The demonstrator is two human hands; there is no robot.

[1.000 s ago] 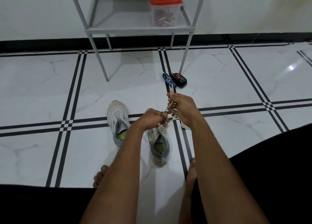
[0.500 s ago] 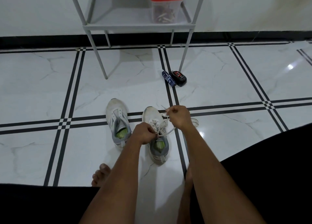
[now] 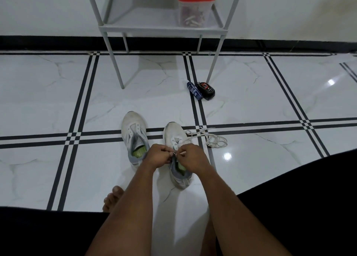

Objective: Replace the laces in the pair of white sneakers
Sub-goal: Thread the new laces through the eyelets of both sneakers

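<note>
Two white sneakers stand side by side on the tiled floor, toes away from me. The left sneaker [image 3: 133, 134] has no lace and its tongue is open. Over the tongue of the right sneaker [image 3: 174, 134] my left hand [image 3: 158, 156] and my right hand [image 3: 191, 157] meet, each pinching part of a white lace [image 3: 195, 135]. That lace runs from the eyelets out to the right. Its loose end lies coiled on the floor [image 3: 217, 141].
A blue packet [image 3: 194, 90] and a black and red case [image 3: 206, 87] lie by a leg of a grey metal shelf [image 3: 162, 28]. On that shelf stands a clear box with a red lid [image 3: 193, 6]. My bare foot [image 3: 113, 197] rests near the sneakers.
Both hands came down from raised, pulling the lace, to the right sneaker's tongue. The lace slack dropped onto the floor at the right.
</note>
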